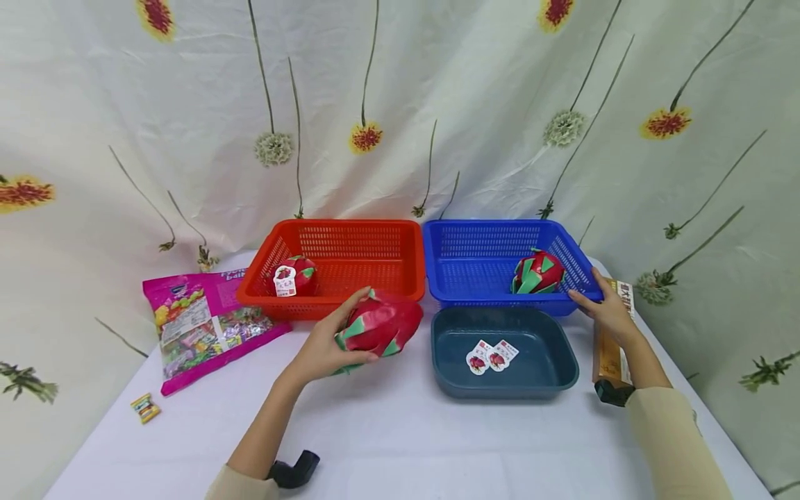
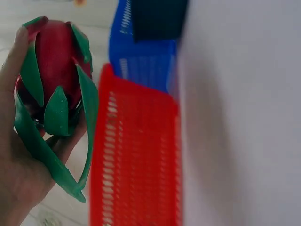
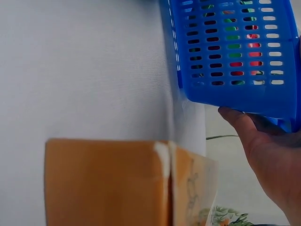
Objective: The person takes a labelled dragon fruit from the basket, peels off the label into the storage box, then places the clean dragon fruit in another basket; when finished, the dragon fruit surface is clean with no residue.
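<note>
My left hand grips a red dragon fruit with green scales, held up in front of the red basket. In the left wrist view, fingers and thumb wrap round the dragon fruit, beside the red mesh wall. At its front right corner, the blue basket is held by my right hand, the thumb at the front and fingers along the right side. Inside the blue basket lies another dragon fruit. A third dragon fruit, bearing a white label, sits in the red basket.
A dark teal tray with two dragon fruit labels stands before the blue basket. Right of it lies an orange-brown box, partly under my right arm. At left are a pink candy bag and a small yellow packet.
</note>
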Motion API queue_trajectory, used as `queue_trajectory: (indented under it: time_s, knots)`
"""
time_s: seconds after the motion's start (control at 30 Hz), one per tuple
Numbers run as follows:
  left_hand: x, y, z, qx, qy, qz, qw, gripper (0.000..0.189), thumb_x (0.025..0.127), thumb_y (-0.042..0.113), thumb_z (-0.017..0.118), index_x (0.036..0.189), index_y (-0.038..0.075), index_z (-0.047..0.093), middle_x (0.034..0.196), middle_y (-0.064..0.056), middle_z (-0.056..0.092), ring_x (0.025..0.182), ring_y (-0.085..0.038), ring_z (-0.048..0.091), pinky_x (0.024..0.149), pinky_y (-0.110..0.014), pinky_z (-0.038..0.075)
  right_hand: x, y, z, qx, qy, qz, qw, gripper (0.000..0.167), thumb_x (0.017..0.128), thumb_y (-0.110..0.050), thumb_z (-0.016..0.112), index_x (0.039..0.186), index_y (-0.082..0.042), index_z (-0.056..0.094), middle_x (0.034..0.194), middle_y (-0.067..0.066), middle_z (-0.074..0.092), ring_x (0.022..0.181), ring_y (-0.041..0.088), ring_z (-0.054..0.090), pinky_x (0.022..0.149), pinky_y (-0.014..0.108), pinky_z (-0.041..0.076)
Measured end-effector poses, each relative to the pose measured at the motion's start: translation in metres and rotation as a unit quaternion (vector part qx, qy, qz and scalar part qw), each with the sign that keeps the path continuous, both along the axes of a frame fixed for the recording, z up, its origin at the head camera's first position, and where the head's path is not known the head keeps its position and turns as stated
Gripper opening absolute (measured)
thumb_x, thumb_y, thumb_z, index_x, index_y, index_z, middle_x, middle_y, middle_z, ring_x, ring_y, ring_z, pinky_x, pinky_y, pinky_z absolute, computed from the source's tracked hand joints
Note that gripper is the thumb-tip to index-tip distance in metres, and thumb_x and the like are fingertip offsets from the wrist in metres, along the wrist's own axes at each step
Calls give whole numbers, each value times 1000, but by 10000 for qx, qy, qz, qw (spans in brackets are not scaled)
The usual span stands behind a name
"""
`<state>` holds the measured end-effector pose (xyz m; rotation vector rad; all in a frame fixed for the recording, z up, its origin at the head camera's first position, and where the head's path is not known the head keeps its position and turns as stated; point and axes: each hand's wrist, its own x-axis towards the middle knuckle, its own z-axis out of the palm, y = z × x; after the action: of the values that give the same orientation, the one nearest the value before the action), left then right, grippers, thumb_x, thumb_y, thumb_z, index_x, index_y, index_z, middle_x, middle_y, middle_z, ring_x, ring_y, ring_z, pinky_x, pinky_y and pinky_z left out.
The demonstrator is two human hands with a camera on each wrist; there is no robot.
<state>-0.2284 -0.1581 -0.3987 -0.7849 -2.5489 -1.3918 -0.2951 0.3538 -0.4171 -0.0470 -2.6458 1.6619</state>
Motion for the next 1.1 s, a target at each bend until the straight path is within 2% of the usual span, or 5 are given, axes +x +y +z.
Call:
queue_trajectory:
  time_s: [0.2, 0.37, 0.63, 0.83, 1.1]
  knots:
    - [-44, 73, 64, 1131, 266, -466, 9921, 95, 73, 16, 79, 145, 37, 22, 141, -5, 36, 124, -27, 38, 84, -42, 50, 0, 4, -2, -89, 15, -16, 10000, 92, 89, -43, 55, 146, -18, -13, 148, 30, -2, 130, 53, 14, 98, 59, 26]
    - [-96, 135, 81, 1708, 151, -260, 9848, 91, 75, 27, 78, 143, 43, 21, 141, -3, 36, 123, -21, 39, 81, -33, 51, 0, 6, -3, -153, 61, 5, 9999, 90, 90, -41, 54, 146, -19, -13, 148, 30, -1, 130, 52, 15, 98, 58, 26]
    - [-154, 201, 55, 1667, 73, 964, 9813, 89, 73, 43, 76, 145, 37, 23, 140, -6, 41, 123, -22, 42, 86, -37, 49, -6, 4, -8, -155, 184, 62, 9997, 88, 91, -38, 55, 146, -21, -11, 149, 28, 2, 130, 51, 17, 98, 58, 28]
    - [-166, 222, 32, 1137, -133, 1451, 9828, 89, 72, 41, 77, 144, 28, 28, 133, -8, 46, 119, -25, 44, 85, -37, 50, -9, 4, -10, -157, 140, 20, 9998, 91, 89, -42, 56, 146, -23, -11, 149, 28, 4, 131, 50, 17, 99, 57, 27]
    - [-173, 222, 8, 253, -940, 1420, 9851, 93, 75, 31, 77, 147, 30, 19, 136, -14, 40, 124, -30, 38, 92, -41, 45, -8, 4, -12, -52, 107, -176, 9998, 90, 89, -43, 56, 147, -24, -9, 149, 28, 5, 130, 51, 18, 98, 58, 28]
